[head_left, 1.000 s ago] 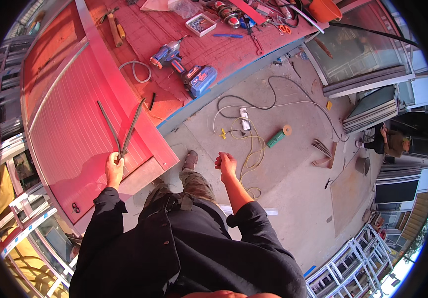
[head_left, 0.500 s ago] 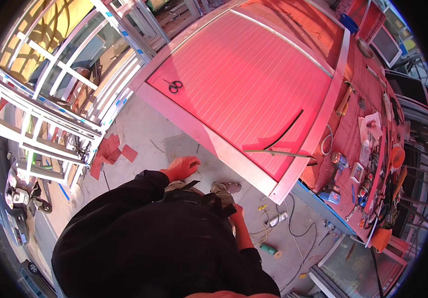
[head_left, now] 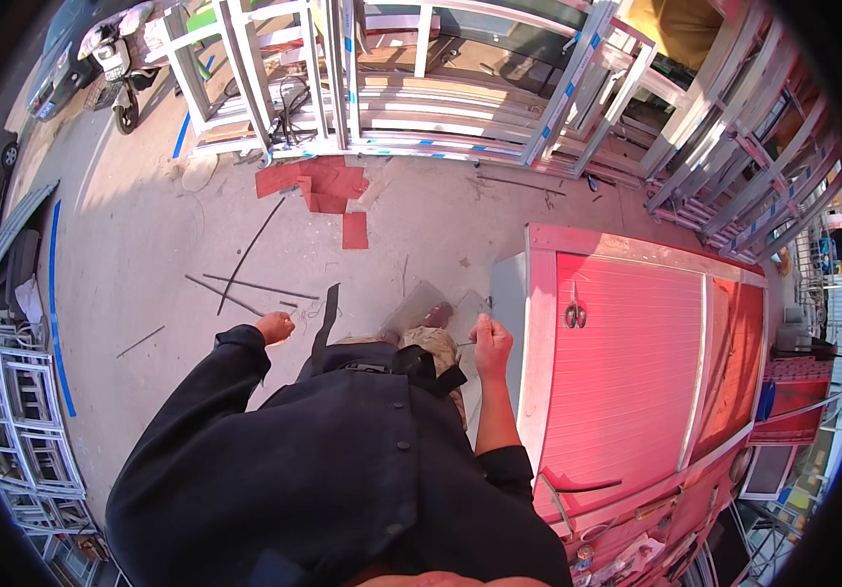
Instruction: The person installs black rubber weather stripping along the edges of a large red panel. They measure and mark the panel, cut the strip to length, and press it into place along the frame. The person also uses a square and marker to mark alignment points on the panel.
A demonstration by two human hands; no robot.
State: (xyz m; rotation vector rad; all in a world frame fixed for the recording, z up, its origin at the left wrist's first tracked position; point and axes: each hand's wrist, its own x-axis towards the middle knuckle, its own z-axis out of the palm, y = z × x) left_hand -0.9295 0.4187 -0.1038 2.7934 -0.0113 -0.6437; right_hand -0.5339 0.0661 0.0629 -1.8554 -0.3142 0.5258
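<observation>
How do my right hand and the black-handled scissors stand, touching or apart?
Apart. The head view shows a plain gap: the scissors lie on the red panel, its pink border between them and your right hand.

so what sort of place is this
Most likely a yard or open workshop for window or door frames: pale frames stand crowded along the far side, scissors lie on a pink-red panelled table, and a scooter is parked nearby.

The tabletop (head_left: 626, 391) looks smooth and finely grooved. The jacket (head_left: 323, 470) is matt cloth, the floor (head_left: 157, 264) rough concrete, the frames (head_left: 568, 88) pale metal
</observation>
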